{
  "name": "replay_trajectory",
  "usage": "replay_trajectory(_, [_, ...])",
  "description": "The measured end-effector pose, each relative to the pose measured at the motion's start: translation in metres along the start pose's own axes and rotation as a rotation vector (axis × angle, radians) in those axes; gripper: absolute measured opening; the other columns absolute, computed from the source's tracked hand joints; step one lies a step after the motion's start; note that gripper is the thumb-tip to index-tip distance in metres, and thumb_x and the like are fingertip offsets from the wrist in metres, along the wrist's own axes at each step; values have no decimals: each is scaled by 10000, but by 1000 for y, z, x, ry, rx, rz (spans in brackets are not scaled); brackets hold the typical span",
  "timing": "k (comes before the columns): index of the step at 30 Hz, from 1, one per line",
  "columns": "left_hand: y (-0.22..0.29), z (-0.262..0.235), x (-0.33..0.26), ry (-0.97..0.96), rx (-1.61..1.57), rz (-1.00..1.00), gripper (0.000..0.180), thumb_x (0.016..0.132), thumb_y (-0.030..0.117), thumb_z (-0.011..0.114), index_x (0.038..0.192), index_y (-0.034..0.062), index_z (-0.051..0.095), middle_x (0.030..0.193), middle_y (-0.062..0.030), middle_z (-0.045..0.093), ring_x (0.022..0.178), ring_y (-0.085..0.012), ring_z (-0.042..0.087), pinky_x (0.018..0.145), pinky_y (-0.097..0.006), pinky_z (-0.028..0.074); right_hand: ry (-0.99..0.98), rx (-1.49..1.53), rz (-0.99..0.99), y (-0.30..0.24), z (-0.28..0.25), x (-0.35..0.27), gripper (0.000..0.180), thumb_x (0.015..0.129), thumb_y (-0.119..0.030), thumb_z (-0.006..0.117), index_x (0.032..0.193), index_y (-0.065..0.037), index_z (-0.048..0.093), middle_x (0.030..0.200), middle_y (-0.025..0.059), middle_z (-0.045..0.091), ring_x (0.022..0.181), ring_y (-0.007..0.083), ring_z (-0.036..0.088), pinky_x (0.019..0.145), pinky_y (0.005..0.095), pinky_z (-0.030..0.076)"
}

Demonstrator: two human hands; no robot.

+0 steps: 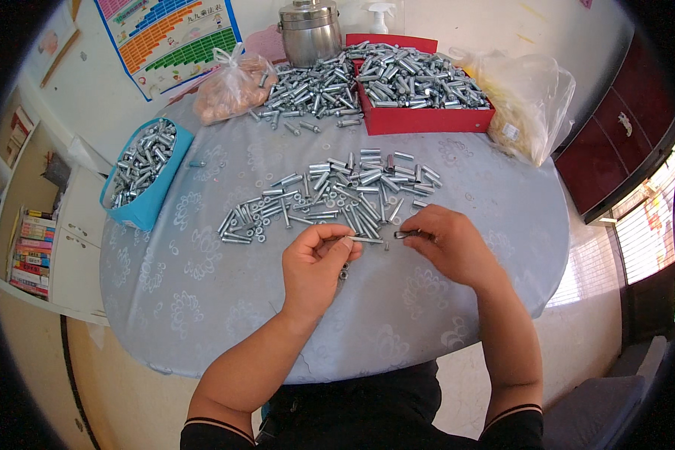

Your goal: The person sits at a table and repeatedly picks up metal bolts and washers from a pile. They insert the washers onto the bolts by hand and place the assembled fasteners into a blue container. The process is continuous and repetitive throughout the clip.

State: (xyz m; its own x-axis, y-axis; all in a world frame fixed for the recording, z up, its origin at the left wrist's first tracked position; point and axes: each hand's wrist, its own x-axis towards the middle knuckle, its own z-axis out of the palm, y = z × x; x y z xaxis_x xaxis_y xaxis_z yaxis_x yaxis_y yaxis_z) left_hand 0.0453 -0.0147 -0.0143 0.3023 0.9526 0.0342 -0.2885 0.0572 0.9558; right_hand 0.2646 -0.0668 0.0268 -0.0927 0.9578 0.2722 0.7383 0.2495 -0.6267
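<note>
My left hand (pixel 311 262) pinches a thin silver bolt (pixel 370 240) between thumb and fingers, its shank pointing right. Just across from the tip, my right hand (pixel 451 244) is closed on a short metal sleeve (pixel 402 235). The bolt and the sleeve are apart. Beyond both hands spreads a loose heap of metal parts: bolts (pixel 362 217), short tubular sleeves (pixel 370 178) and small nuts (pixel 261 220). Below my left fingers lies a nut (pixel 343 274), partly hidden by the hand.
A blue box (pixel 160 193) of bolts with sleeves stands at the left. Farther back are a red box (pixel 427 121), a pile of bolt assemblies (pixel 315 94), a tied bag (pixel 229 94), a steel pot (pixel 310 37) and a clear plastic bag (pixel 540 112). Patterned grey cloth (pixel 217 300) covers the table.
</note>
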Motion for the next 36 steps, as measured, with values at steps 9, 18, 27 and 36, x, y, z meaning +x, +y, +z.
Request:
replay_trajectory(9, [1, 1, -1, -12, -28, -4, 116, 894, -29, 590, 1004, -37, 627, 931, -103, 671, 810, -163, 674, 747, -294, 571, 36, 93, -43, -13, 19, 1, 165, 789, -68, 692, 943, -15, 665, 858, 152, 633, 781, 328, 622, 715, 384, 509])
replay_trajectory(18, [-1, 3, -2, -59, 9, -44, 192, 898, -12, 606, 1085, -47, 629, 1002, -129, 682, 856, -179, 678, 763, -289, 570, 46, 453, 140, -21, 21, 2, 177, 826, -7, 681, 1003, -3, 673, 820, 88, 647, 720, 161, 617, 658, 281, 505])
replay_trajectory(27, [1, 1, -4, -89, 5, -36, 257, 914, 17, 592, 1164, -44, 595, 1010, -151, 682, 827, -183, 677, 728, -293, 570, 150, 597, 359, -28, 15, 15, 134, 878, -80, 667, 963, 23, 666, 734, 37, 632, 640, 79, 573, 572, 241, 471])
replay_trajectory(36, [3, 1, -2, -31, 16, -41, 251, 930, 58, 569, 1156, -43, 611, 983, -160, 689, 794, -191, 679, 699, -294, 565, 143, -121, 314, 27, 8, 5, 160, 777, -150, 705, 893, -40, 704, 875, 139, 649, 805, 302, 631, 729, 381, 498])
